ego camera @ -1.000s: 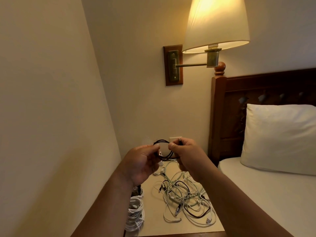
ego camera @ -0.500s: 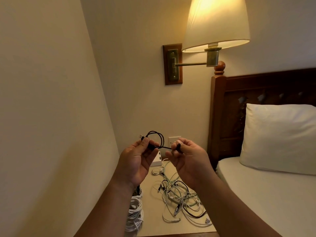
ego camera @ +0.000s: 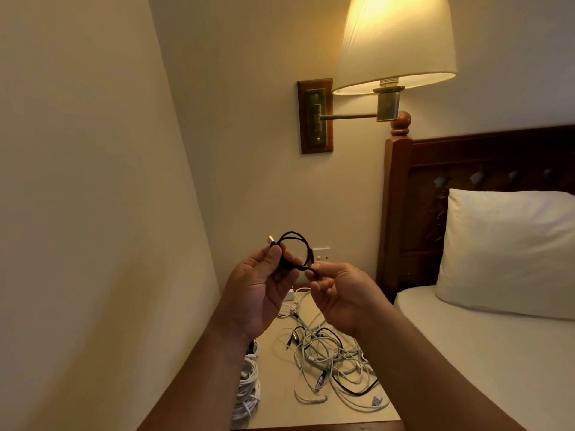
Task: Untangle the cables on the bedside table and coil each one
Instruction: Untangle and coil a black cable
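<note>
above the bedside table (ego camera: pixel 273 399), raised in front of the wall, a short black cable (ego camera: pixel 292 233) is held between two hands. the left hand (ego camera: pixel 258 293) pinches it between thumb and curled fingertips. the cable's small loop rises just above those fingertips, and a metal plug (ego camera: pixel 271 239) sticks out just past the thumb tip, up and to the left. the right hand (ego camera: pixel 339 293) pinches another stretch of the same cable between thumb and forefinger, its other fingers curled in toward the palm. the two pinches sit close together, with a short run of cable between them.

below the fingers of both hands, well apart from them, a tangle of cables (ego camera: pixel 329 359) lies on the table top. it is mostly white and pale green, with a black one looping through its near side and several plugs poking out. under the left wrist, at the table's left edge, lies a bundle of white cable (ego camera: pixel 247 387), partly hidden by the forearm. just behind the right fingertips a white wall socket (ego camera: pixel 322 253) shows. high above the hands hangs a lit lamp (ego camera: pixel 395 42). to the right of the right hand are a dark wooden headboard (ego camera: pixel 466 157) and a white pillow (ego camera: pixel 510 250).
</note>
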